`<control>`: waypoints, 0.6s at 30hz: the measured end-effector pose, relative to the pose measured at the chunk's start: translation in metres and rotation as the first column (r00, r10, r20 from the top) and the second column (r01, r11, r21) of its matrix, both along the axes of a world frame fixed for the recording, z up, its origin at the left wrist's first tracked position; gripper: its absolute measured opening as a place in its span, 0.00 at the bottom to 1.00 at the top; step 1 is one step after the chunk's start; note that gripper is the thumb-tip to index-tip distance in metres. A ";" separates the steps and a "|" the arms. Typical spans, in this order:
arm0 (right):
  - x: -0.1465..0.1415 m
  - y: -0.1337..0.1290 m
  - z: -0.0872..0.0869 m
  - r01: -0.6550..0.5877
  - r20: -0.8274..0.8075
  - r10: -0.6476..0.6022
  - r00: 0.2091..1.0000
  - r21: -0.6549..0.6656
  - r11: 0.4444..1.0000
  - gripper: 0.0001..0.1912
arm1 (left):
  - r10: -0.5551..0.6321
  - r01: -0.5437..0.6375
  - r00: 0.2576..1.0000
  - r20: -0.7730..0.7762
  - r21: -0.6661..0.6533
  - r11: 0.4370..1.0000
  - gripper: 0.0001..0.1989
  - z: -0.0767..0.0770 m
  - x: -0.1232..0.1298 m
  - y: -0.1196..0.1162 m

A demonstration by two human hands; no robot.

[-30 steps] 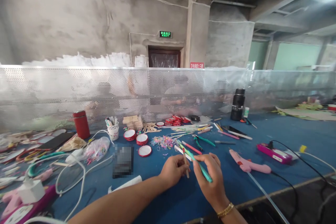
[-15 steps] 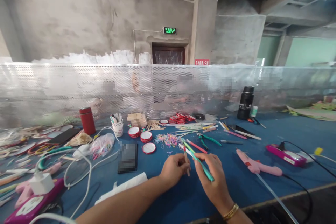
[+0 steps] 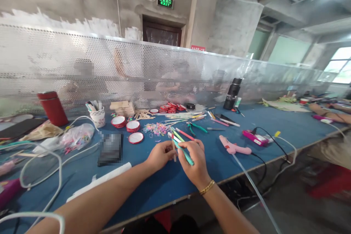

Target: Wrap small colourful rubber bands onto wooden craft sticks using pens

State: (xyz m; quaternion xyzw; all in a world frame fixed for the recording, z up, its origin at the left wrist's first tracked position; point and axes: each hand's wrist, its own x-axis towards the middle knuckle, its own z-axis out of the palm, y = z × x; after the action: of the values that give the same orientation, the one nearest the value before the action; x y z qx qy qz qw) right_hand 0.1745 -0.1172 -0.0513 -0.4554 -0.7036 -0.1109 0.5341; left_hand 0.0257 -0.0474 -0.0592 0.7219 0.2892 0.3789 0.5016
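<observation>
My left hand [image 3: 159,156] is closed, pinching a thin wooden stick [image 3: 174,155] with a red upper end, held roughly upright over the table. Close beside it, my right hand [image 3: 196,159] grips a teal marker pen [image 3: 188,156] like a writing tool. The pen's tip end is right by the stick; whether they touch I cannot tell. Just beyond both hands lie loose pens, among them a light green pen [image 3: 175,134] and a red pen [image 3: 185,134]. A pile of small colourful bands [image 3: 157,128] is further left.
Shallow red-rimmed tins [image 3: 136,138] and a dark, blurred flat object [image 3: 110,149] lie left. Green-handled pliers [image 3: 197,128] are beyond the hands. A pink glue gun [image 3: 234,146] rests right, its clear stick past the table edge. A black bottle [image 3: 232,94] stands by the perforated screen [image 3: 153,58].
My view has swung to the right and tilted, so the table's things appear further left. My right hand with the marker pen is nearer the stick in my left hand.
</observation>
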 end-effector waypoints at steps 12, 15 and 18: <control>0.005 0.015 0.008 -0.169 -0.421 0.119 0.899 -0.085 0.982 0.10 | 0.026 -0.027 0.999 -0.036 -0.047 0.999 0.13 -0.003 0.000 0.002; 0.001 0.018 0.001 -0.318 -0.672 0.129 0.729 -0.165 0.933 0.10 | 0.044 -0.046 0.998 -0.055 -0.039 0.998 0.13 -0.003 -0.001 0.003; -0.003 0.014 -0.009 -0.371 -0.671 0.153 0.726 -0.194 0.908 0.10 | 0.053 -0.055 0.995 -0.086 -0.018 0.998 0.15 -0.003 0.000 0.004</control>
State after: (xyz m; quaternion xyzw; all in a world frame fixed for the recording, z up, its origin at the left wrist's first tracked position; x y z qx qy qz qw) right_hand 0.1716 -0.1034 -0.0606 -0.4391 -0.5444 0.2426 0.6724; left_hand 0.0257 -0.0437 -0.0626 0.7242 0.3336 0.3583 0.4857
